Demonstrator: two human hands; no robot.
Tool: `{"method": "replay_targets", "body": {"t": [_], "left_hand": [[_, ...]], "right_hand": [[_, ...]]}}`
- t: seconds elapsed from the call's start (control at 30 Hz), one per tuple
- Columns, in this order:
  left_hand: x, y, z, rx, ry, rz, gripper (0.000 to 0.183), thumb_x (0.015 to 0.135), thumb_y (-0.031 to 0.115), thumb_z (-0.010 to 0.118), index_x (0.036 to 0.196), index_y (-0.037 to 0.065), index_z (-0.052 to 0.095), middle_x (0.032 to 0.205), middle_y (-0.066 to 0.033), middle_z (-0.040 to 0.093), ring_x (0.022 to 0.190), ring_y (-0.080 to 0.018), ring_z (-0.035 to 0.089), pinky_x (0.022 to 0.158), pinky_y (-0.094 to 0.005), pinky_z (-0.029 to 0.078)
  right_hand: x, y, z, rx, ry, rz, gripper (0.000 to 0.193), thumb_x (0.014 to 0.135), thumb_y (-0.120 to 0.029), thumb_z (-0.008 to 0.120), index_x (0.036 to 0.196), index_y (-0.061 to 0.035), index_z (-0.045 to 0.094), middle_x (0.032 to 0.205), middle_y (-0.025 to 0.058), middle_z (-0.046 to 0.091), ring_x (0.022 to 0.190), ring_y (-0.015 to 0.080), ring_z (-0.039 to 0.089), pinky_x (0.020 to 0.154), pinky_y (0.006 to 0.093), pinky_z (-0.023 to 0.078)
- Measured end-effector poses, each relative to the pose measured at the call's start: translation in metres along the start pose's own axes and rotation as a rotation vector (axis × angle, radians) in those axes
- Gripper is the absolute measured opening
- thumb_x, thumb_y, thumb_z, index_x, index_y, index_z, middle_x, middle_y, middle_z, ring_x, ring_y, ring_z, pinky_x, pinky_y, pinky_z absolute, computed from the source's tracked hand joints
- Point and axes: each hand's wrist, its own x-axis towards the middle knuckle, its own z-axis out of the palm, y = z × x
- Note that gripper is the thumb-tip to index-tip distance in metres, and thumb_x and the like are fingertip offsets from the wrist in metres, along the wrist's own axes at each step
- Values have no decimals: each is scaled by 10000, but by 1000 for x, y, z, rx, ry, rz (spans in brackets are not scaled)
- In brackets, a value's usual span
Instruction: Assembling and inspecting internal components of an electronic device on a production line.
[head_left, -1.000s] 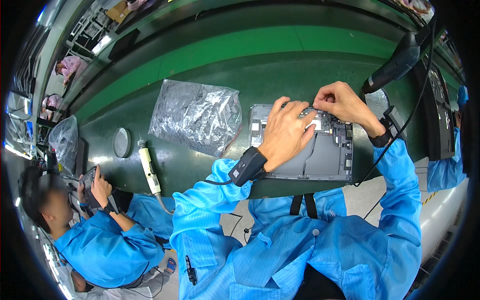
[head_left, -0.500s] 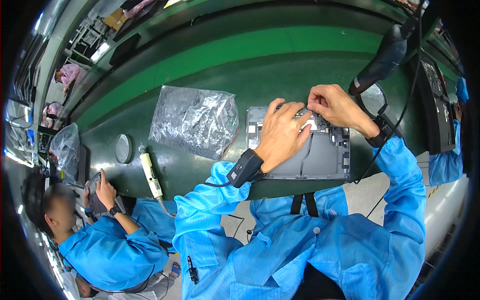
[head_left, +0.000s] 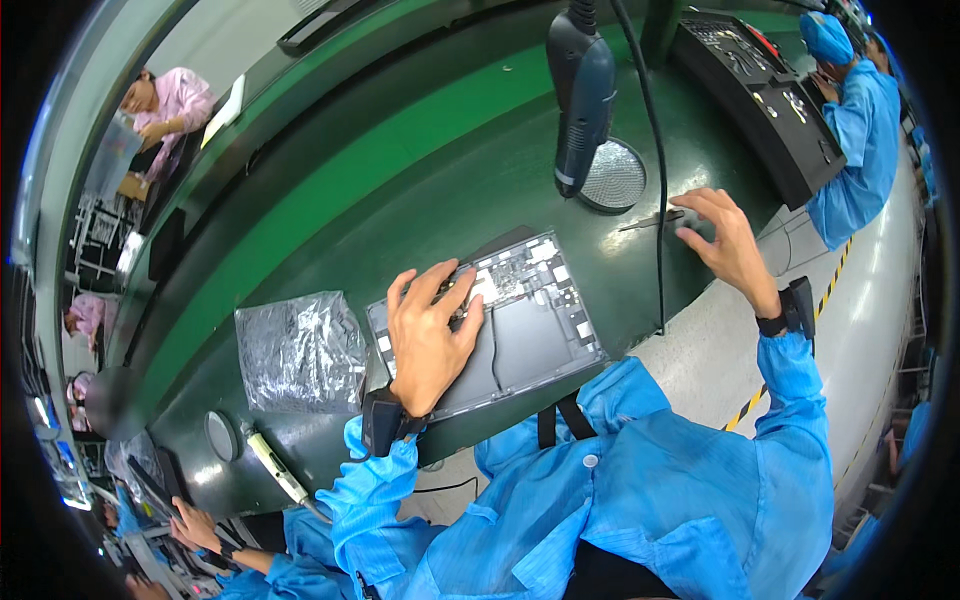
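Observation:
An opened grey laptop base (head_left: 530, 330) with exposed boards lies on the green bench in front of me. My left hand (head_left: 428, 335) rests flat on its left part, fingers spread, holding nothing. My right hand (head_left: 725, 240) is out to the right of the laptop, fingers apart, at a pair of thin metal tweezers (head_left: 650, 220) lying on the bench; I cannot tell whether the fingers touch it.
A blue electric screwdriver (head_left: 580, 95) hangs on a cable above a round metal dish (head_left: 615, 178). A crumpled clear plastic bag (head_left: 300, 350) lies left of the laptop, with a pale hand tool (head_left: 275, 465) and round disc (head_left: 220, 435) below it. Other people work nearby.
My right hand has left the laptop's upper edge and moved right to the tweezers. My head has turned right, so the view shifted; my left hand stays on the laptop.

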Motion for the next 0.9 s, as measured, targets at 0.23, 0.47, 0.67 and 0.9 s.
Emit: {"method": "replay_targets", "body": {"t": [0.23,0.47,0.67,0.9], "left_hand": [[1,3,1,-4,5,-6,311,907,182,827,1199,75,835,1297,-144,771,1180,-312,715,1157,-524,433],[0,0,3,-16,24,-5,310,906,179,827,1200,83,830,1280,-142,770,1153,-317,716,1145,-531,446],[-4,-6,7,-35,36,17,327,899,191,831,1214,101,827,1270,-130,765,1144,-293,729,1134,-527,456],[-7,-7,8,-62,71,11,349,905,193,826,1242,102,804,1295,-131,750,1146,-307,722,1126,-529,462]], "right_hand": [[-3,20,19,63,-65,4,205,910,18,736,1108,0,684,1007,165,647,1003,397,627,898,477,506],[27,-37,22,226,-159,-238,116,935,38,727,1048,14,719,997,148,647,932,348,680,816,425,541],[82,-119,96,705,-393,-303,137,986,28,719,1122,28,710,1069,147,741,957,300,760,857,392,593],[98,-143,153,825,-177,-277,80,1046,25,652,1110,70,670,1040,139,754,898,253,786,815,334,611]]}}
